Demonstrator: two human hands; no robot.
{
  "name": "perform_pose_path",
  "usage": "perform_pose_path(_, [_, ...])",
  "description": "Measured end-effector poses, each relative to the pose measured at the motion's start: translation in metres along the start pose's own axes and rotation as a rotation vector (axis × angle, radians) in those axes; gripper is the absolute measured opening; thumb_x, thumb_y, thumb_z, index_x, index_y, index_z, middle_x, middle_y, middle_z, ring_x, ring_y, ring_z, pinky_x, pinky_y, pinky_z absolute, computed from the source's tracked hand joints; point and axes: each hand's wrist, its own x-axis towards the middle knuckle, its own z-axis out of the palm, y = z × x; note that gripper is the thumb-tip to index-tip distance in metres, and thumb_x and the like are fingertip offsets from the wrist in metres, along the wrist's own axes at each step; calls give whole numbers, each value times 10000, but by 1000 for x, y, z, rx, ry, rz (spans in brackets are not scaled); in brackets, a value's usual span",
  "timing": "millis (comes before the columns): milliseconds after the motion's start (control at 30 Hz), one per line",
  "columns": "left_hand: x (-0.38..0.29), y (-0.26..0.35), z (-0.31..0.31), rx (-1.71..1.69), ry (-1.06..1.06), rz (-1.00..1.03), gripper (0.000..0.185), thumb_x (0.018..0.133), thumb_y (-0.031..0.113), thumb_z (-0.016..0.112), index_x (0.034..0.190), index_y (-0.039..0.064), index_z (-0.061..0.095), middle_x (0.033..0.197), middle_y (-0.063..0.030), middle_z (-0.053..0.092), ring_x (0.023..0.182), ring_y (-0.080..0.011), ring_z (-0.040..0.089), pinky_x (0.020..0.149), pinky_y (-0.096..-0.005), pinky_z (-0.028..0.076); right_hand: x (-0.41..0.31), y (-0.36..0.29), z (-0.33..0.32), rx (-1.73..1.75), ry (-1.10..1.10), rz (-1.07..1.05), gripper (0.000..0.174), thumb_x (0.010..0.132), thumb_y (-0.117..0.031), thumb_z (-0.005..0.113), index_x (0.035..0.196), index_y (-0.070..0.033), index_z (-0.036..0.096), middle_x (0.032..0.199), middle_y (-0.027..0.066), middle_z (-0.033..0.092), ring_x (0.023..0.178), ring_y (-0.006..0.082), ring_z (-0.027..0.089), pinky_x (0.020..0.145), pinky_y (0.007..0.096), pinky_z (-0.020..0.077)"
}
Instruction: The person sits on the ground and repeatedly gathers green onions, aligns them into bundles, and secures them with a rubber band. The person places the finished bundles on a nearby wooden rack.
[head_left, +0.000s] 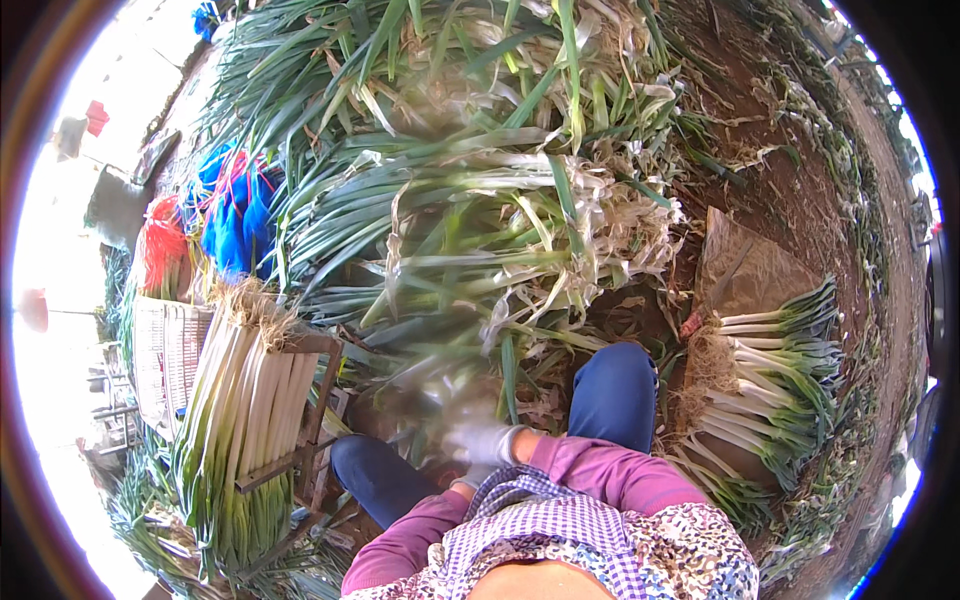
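Observation:
My right hand, in a pale work glove, is held low between my knees and is blurred. Just below it shows a small part of my left hand, also gloved; the right forearm and apron hide much of it. The fingers of both are too smeared or covered to show what they hold. Right in front of them lies a large pile of untrimmed leeks, with green leaves to the left and roots and dry skins to the right.
Cleaned leeks stand roots up in a metal rack at left, beside a plastic basket. Blue mesh bags and red netting are behind it. More cleaned leeks lie on a brown sheet at right.

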Motion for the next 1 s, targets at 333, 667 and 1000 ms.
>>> perform_pose_path(333, [3,22,25,141,92,-125,373,927,344,469,1126,97,665,1135,-149,656,1025,-310,645,853,-402,508,-18,73,-9,-232,-76,149,407,876,-370,510,1162,-104,622,1133,190,641,1034,345,622,884,440,488])
perform_pose_path(667, [-27,47,25,84,251,-205,395,937,376,446,1120,117,680,1155,-119,661,1082,-307,626,900,-399,489,-72,61,-9,-245,34,160,367,851,-351,567,1129,-125,649,1105,193,648,1021,370,614,875,441,482])
perform_pose_path(1000, [-47,60,-51,222,282,155,323,816,202,555,1084,75,684,1063,-173,675,971,-328,657,834,-412,506,-82,26,-41,-51,153,148,453,882,-277,607,1282,-71,564,1279,159,586,1196,306,545,1004,354,423])
